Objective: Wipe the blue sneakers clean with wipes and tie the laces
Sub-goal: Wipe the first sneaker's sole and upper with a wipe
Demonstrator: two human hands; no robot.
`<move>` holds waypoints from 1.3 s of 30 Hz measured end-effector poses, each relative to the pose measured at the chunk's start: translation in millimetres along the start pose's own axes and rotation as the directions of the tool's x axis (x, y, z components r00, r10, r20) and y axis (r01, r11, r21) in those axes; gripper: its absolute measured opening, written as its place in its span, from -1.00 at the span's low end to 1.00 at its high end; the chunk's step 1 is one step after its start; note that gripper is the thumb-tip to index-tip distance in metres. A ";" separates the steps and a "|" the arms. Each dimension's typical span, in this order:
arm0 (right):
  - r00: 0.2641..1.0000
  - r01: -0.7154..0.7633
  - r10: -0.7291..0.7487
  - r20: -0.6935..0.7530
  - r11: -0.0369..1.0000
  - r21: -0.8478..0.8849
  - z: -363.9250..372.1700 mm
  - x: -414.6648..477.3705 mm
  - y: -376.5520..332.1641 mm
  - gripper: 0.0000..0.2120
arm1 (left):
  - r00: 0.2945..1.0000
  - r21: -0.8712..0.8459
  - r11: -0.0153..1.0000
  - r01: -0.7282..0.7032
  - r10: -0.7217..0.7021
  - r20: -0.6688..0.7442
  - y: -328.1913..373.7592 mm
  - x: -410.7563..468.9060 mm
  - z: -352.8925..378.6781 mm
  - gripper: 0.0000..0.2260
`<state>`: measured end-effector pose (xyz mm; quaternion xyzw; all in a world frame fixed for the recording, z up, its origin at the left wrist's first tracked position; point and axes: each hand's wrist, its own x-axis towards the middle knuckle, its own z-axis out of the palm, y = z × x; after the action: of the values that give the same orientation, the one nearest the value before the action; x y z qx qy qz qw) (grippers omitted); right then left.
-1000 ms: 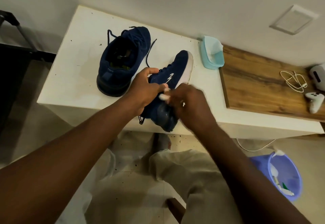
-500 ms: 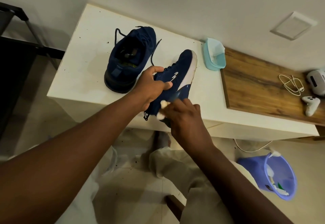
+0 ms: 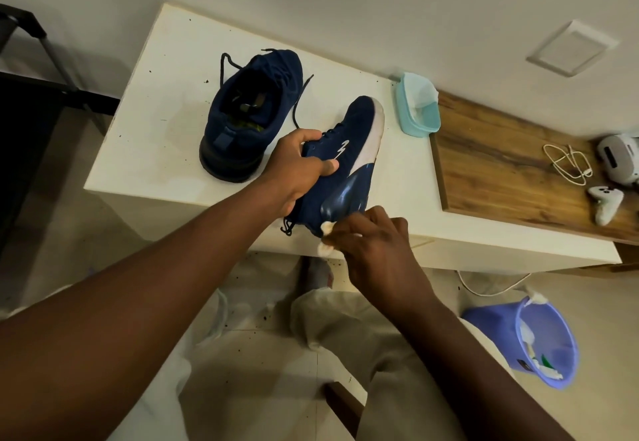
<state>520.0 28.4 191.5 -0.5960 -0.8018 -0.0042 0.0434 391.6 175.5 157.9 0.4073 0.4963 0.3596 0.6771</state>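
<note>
Left hand (image 3: pixel 297 167): clamped round the collar of the dark blue knit sneaker with white sole (image 3: pixel 349 143), thumb across its side just below the white logo.

That sneaker is tipped on its side with the sole facing right. Toe points at the wall, heel points at the person and overhangs the front edge of the white table (image 3: pixel 166 94). Can't tell if the toe touches the tabletop.

Right hand (image 3: pixel 373 254): fingers curled, pinching a crumpled white wipe (image 3: pixel 325 250) against the heel end of the held sneaker. The glossy blue heel panel just above the wipe shows a sheen. The hands are close together, not touching, with the shoe between them.

A dark lace end (image 3: pixel 287 228) hangs loose under the left wrist.

The second dark blue sneaker (image 3: pixel 249 119) stands upright on the table left of the held one, heel toward the camera. Its untied laces (image 3: pixel 301 101) trail onto the tabletop.

A light teal plastic tub with white wipes inside (image 3: pixel 418 108) sits at the back of the table, just right of the held shoe's toe.

Further right, a brown wooden surface (image 3: pixel 501 171) carries a coiled white cable (image 3: pixel 567 164), a white handheld controller (image 3: pixel 605 203) and a white headset (image 3: pixel 619 157) at the frame edge.

A purple plastic bin (image 3: pixel 546 340) sits on the floor at lower right, with white scraps inside.
</note>
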 end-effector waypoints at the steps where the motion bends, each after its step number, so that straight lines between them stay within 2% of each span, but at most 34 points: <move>1: 0.999 -0.013 0.013 -0.040 1.000 -0.008 -2.3 -0.5 5.7 -0.63 | 1.000 0.002 1.000 0.000 0.000 0.006 0.5 -0.4 1.4 -0.47; 2: 0.993 -0.078 0.079 -0.088 0.997 0.022 -3.6 2.2 10.9 -0.65 | 1.000 0.010 1.000 -0.003 0.003 0.012 1.2 -1.0 2.5 -0.47; 4: 0.935 -0.264 0.309 -0.175 0.934 0.240 -3.6 16.1 19.8 -0.74 | 1.000 0.025 1.000 -0.010 0.010 0.008 1.2 -1.5 2.2 -0.49; 6: 0.866 -0.354 0.470 -0.170 0.818 0.454 -2.2 35.9 29.8 -0.80 | 1.000 0.036 0.999 -0.020 0.019 0.005 1.4 -1.6 1.1 -0.48; 7: 0.856 -0.378 0.494 -0.151 0.798 0.470 -1.9 45.0 33.1 -0.81 | 1.000 0.040 0.999 -0.024 0.024 0.001 1.2 -1.7 0.6 -0.48; 10: 0.911 -0.363 0.400 -0.095 0.891 0.274 -5.4 46.9 28.6 -0.74 | 1.000 0.037 0.999 -0.029 0.029 -0.010 0.7 -2.8 1.1 -0.48; 12: 0.970 -0.241 0.243 -0.030 0.969 0.049 -6.5 29.7 11.2 -0.68 | 0.999 0.039 0.999 -0.032 0.033 -0.023 0.1 -3.4 2.0 -0.48; 13: 0.987 -0.161 0.160 0.032 0.987 0.018 -4.7 19.7 0.1 -0.65 | 0.999 0.039 0.999 -0.034 0.035 -0.030 -0.6 -2.6 2.8 -0.48; 14: 0.991 -0.108 0.101 0.089 0.992 0.071 -3.2 11.2 -10.0 -0.64 | 0.999 0.034 0.999 -0.032 0.033 -0.035 -1.7 -1.4 3.5 -0.47; 15: 0.987 -0.128 0.105 0.123 0.973 0.191 -4.1 7.4 -17.3 -0.66 | 0.999 0.025 0.999 -0.027 0.028 -0.036 -2.4 -0.7 3.9 -0.47; 16: 0.971 -0.236 0.201 0.130 0.887 0.396 -9.7 9.3 -20.1 -0.71 | 0.999 0.022 0.999 -0.023 0.024 -0.033 -2.4 -0.2 4.1 -0.47; 17: 0.920 -0.375 0.353 0.168 0.674 0.636 -17.0 15.4 -17.7 -0.78 | 0.999 0.027 0.999 -0.022 0.023 -0.028 -1.6 -0.6 4.2 -0.47; 18: 0.841 -0.460 0.471 0.268 0.362 0.811 -25.6 22.6 -13.3 -0.82 | 0.999 0.034 0.999 -0.021 0.022 -0.024 -0.5 -1.2 2.8 -0.47; 19: 0.769 -0.480 0.510 0.386 0.063 0.875 -33.5 29.9 -7.5 -0.83 | 1.000 0.040 0.999 -0.017 0.017 -0.018 0.7 -1.6 1.2 -0.47; 20: 0.728 -0.476 0.493 0.476 -0.137 0.869 -39.7 35.3 -0.6 -0.82 | 1.000 0.049 0.999 -0.011 0.012 -0.009 2.1 -1.6 -0.4 -0.47; 22: 0.694 -0.461 0.437 0.572 -0.340 0.820 -44.6 39.4 10.2 -0.79 | 1.000 0.084 0.996 -0.002 0.001 0.013 4.3 -1.8 -2.3 -0.50; 26: 0.650 -0.407 0.412 0.638 -0.521 0.751 -39.2 41.9 20.2 -0.71 | 0.999 0.286 0.958 -0.032 0.024 0.033 11.2 -3.0 -9.2 -0.60; 28: 0.667 -0.372 0.402 0.628 -0.551 0.747 -40.0 44.4 26.4 -0.70 | 0.998 0.409 0.911 -0.056 0.056 0.012 15.2 -8.2 -10.5 -0.67; 30: 0.688 -0.351 0.410 0.599 -0.535 0.769 -41.7 48.0 30.7 -0.68 | 0.994 0.504 0.859 -0.093 0.112 -0.006 17.6 -15.3 -7.3 -0.73; 32: 0.698 -0.367 0.456 0.552 -0.434 0.823 -40.4 51.1 32.4 -0.68 | 0.983 0.540 0.826 -0.159 0.186 0.004 19.2 -23.4 -1.6 -0.78; 35: 0.704 -0.420 0.554 0.444 -0.180 0.890 -33.2 53.9 32.7 -0.73 | 0.969 0.497 0.835 -0.237 0.241 0.058 20.9 -29.3 6.0 -0.82; 39: 0.705 -0.433 0.598 0.380 -0.061 0.899 -26.7 57.6 30.3 -0.80 | 0.959 0.390 0.878 -0.278 0.232 0.162 24.3 -33.7 11.7 -0.80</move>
<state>534.2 90.6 221.0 -0.6824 -0.3212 0.4732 0.4552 392.5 153.1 194.7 0.6209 0.4642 0.3109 0.5498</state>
